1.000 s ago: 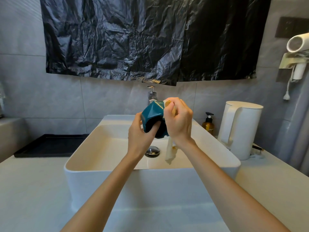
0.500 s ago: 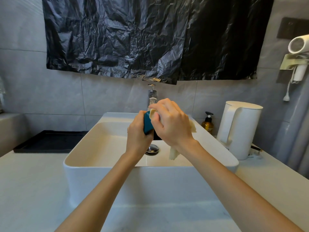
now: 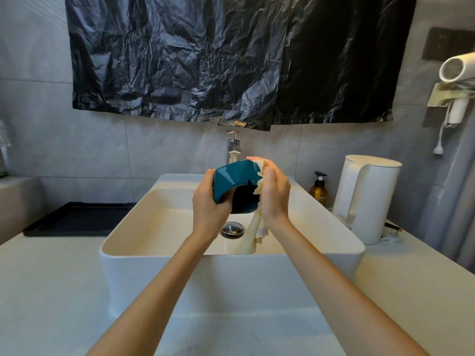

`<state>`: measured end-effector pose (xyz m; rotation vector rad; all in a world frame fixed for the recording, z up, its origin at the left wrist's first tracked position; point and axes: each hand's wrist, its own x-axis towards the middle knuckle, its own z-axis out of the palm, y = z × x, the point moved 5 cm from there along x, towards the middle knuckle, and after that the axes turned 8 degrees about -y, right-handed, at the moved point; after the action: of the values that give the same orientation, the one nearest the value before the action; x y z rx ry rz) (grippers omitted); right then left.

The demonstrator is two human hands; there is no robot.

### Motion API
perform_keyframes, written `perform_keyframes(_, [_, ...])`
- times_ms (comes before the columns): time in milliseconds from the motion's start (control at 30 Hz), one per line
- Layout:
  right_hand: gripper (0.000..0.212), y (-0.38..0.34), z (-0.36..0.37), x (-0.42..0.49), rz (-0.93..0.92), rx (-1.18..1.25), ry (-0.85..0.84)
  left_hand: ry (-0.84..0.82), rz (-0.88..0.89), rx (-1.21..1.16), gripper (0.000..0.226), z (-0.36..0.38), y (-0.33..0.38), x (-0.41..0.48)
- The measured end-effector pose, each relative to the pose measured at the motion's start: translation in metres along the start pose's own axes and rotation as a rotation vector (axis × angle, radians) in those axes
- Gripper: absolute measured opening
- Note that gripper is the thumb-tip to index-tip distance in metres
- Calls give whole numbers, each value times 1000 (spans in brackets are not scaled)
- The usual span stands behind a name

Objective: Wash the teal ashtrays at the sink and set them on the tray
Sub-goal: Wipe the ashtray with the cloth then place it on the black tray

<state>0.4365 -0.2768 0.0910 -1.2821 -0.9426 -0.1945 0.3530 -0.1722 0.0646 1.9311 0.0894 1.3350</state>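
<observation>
Leftmost, a black tray (image 3: 77, 219) is seen on the counter beside the sink (image 3: 123, 242). Above the basin, the teal ashtray (image 3: 231, 179) is gripped at its left side by the left hand (image 3: 208, 204) and tipped on edge. At its right rim a pale cloth (image 3: 253, 235) is clutched by the right hand (image 3: 273, 194). The tray is judged nearer the left hand.

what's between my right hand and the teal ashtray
A cream cloth: the right hand grips it against the rim of the teal ashtray, and its tail hangs into the sink. The head view shows this.
</observation>
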Motion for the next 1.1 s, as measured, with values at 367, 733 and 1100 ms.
perform_keyframes(367, [34, -35, 7, 1, -559, -741, -154, -48, 25, 144, 22, 3, 2, 0])
perform_keyframes(733, [25, 12, 7, -16, 120, 147, 200, 20, -153, -285, 24, 3, -1, 2])
perform_keyframes(1100, [36, 21, -18, 5, 109, -71, 311, -319, -328, -201, 51, 22, -10, -3])
